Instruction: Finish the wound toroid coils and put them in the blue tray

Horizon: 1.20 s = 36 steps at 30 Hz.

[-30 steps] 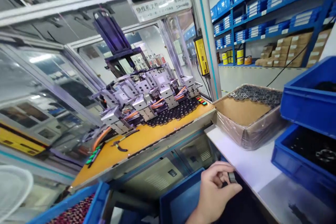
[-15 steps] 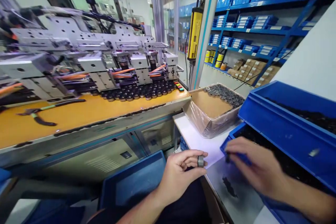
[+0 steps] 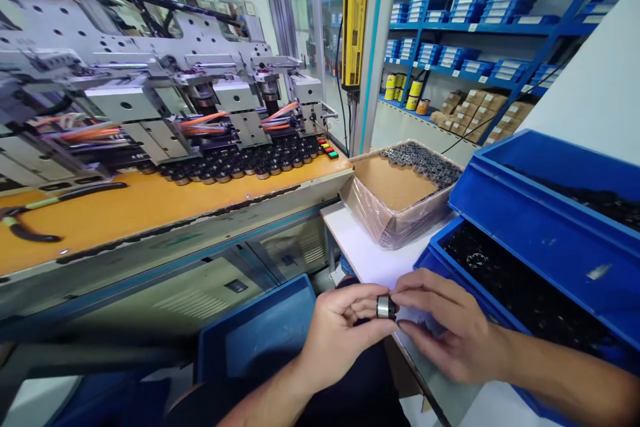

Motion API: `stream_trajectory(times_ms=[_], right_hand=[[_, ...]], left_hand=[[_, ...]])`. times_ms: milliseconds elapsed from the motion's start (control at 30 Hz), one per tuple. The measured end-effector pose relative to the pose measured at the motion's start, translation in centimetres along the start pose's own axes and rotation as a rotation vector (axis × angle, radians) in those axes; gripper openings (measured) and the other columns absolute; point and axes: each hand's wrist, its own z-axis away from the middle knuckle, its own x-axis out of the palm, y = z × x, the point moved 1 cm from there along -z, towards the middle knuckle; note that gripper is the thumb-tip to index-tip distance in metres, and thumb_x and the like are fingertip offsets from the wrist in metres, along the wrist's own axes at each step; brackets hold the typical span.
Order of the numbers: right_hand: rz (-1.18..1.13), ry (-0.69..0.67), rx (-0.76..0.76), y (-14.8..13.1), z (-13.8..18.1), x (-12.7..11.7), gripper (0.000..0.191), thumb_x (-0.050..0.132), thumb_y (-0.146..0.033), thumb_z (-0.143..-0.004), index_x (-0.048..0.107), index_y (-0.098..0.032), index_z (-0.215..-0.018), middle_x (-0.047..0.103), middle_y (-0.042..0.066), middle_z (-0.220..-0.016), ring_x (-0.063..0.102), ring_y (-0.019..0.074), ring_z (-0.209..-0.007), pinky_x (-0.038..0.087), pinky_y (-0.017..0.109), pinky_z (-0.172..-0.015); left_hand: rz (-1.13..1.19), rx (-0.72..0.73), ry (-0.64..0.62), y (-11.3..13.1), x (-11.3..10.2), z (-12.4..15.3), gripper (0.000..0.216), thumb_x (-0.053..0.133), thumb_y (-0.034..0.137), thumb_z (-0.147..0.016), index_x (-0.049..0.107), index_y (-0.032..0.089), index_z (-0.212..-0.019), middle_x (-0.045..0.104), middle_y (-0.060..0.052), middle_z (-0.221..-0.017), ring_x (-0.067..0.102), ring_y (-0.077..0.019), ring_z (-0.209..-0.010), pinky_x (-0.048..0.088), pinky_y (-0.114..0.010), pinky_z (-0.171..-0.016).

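Observation:
In the head view my left hand (image 3: 345, 330) pinches a short silver metal ring (image 3: 384, 307) between thumb and fingers. A small black part (image 3: 393, 308) sits at the ring's right end; whether it is inside the ring or only against it I cannot tell. My right hand (image 3: 445, 327) has its fingertips closed around that black part, right beside my left fingertips. Both hands are held over the near edge of a white table (image 3: 357, 250). The right fingers partly hide the black part.
On the right, two blue bins (image 3: 530, 190) hold black parts. Behind my hands stands a plastic-lined carton (image 3: 395, 220) of small dark pieces. Many black round parts (image 3: 240, 163) and pliers (image 3: 55, 203) lie on the machine's orange top. A blue tray (image 3: 260, 333) is low at left.
My right hand has moved left from beside the blue bin to the ring, bringing a small black part against it. My left hand keeps its hold. The view has shifted slightly.

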Motion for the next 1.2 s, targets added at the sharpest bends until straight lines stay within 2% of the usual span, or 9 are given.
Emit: stream_trajectory(times_ms=[167,433,600,700,767,867,933,1033,1200], right_hand=[[0.092,-0.009,-0.044,0.1,0.1,0.0,0.025,0.056,-0.007,-0.091,0.058,-0.009,-0.116,0.060,0.012,-0.102,0.059,0.0163,-0.091,0.054,0.028,-0.074],[0.168,-0.006,-0.178,0.3,0.1,0.1,0.026,0.056,-0.003,-0.091,0.057,-0.003,-0.117,0.059,0.014,-0.097,0.057,0.0177,-0.090,0.054,0.029,-0.070],[0.301,0.028,-0.254,0.2,0.8,0.3,0.027,0.062,-0.014,-0.091,0.058,-0.001,-0.114,0.060,0.015,-0.097,0.057,0.0208,-0.093,0.056,0.036,-0.075],[0.276,0.034,-0.240,-0.1,1.0,0.3,0.032,0.062,-0.005,-0.088,0.057,0.002,-0.118,0.060,0.017,-0.104,0.057,0.0224,-0.101,0.057,0.037,-0.081],[0.230,0.044,-0.206,-0.3,1.0,0.3,0.034,0.061,0.000,-0.085,0.056,0.002,-0.119,0.060,0.017,-0.106,0.057,0.0221,-0.104,0.056,0.037,-0.086],[0.143,0.049,-0.139,-0.6,0.8,0.4,0.032,0.058,0.004,-0.084,0.057,0.000,-0.115,0.060,0.016,-0.107,0.057,0.0202,-0.106,0.055,0.036,-0.091],[0.092,0.046,-0.102,-0.7,0.7,0.5,0.033,0.058,0.004,-0.083,0.057,0.000,-0.116,0.060,0.016,-0.107,0.057,0.0191,-0.105,0.054,0.034,-0.092],[0.058,0.045,-0.077,-0.8,0.4,0.4,0.032,0.058,0.003,-0.083,0.058,-0.002,-0.115,0.061,0.015,-0.105,0.057,0.0185,-0.102,0.054,0.033,-0.089],[0.063,0.040,-0.075,-1.1,0.2,0.3,0.024,0.051,0.000,-0.088,0.058,-0.004,-0.111,0.061,0.014,-0.097,0.058,0.0175,-0.094,0.057,0.031,-0.081]], left_hand=[[0.015,-0.012,-0.009,0.3,0.0,0.3,0.038,0.077,-0.001,-0.069,0.074,0.019,-0.101,0.076,-0.004,-0.091,0.073,-0.0126,-0.083,0.058,-0.016,-0.077],[0.086,-0.057,-0.046,0.5,0.3,0.4,0.041,0.075,-0.004,-0.069,0.075,0.022,-0.101,0.076,-0.002,-0.089,0.073,-0.0117,-0.081,0.058,-0.015,-0.075],[0.109,-0.040,0.048,-0.4,1.2,0.9,0.035,0.081,0.003,-0.067,0.074,0.019,-0.096,0.076,-0.004,-0.090,0.073,-0.0129,-0.083,0.058,-0.017,-0.076],[-0.027,0.093,0.086,-0.2,1.3,0.9,0.041,0.083,0.007,-0.066,0.072,0.020,-0.103,0.075,-0.006,-0.096,0.072,-0.0148,-0.087,0.059,-0.021,-0.080],[-0.297,0.287,0.061,0.6,1.0,0.7,0.045,0.083,0.008,-0.066,0.072,0.019,-0.108,0.073,-0.008,-0.101,0.071,-0.0163,-0.090,0.059,-0.022,-0.080],[-0.715,0.599,-0.004,1.8,0.6,0.5,0.035,0.081,0.011,-0.070,0.073,0.015,-0.104,0.071,-0.009,-0.098,0.069,-0.0154,-0.088,0.058,-0.021,-0.078],[-0.828,0.706,-0.002,2.1,0.5,0.6,0.028,0.080,0.012,-0.072,0.072,0.013,-0.098,0.071,-0.009,-0.095,0.069,-0.0137,-0.085,0.057,-0.021,-0.077],[-0.824,0.712,0.054,1.7,0.6,0.8,0.026,0.081,0.011,-0.071,0.071,0.013,-0.095,0.072,-0.007,-0.089,0.069,-0.0119,-0.079,0.057,-0.018,-0.073],[-0.608,0.536,0.098,0.3,0.9,1.2,0.028,0.081,0.012,-0.071,0.075,0.020,-0.097,0.072,-0.004,-0.084,0.069,-0.0124,-0.077,0.057,-0.019,-0.070]])
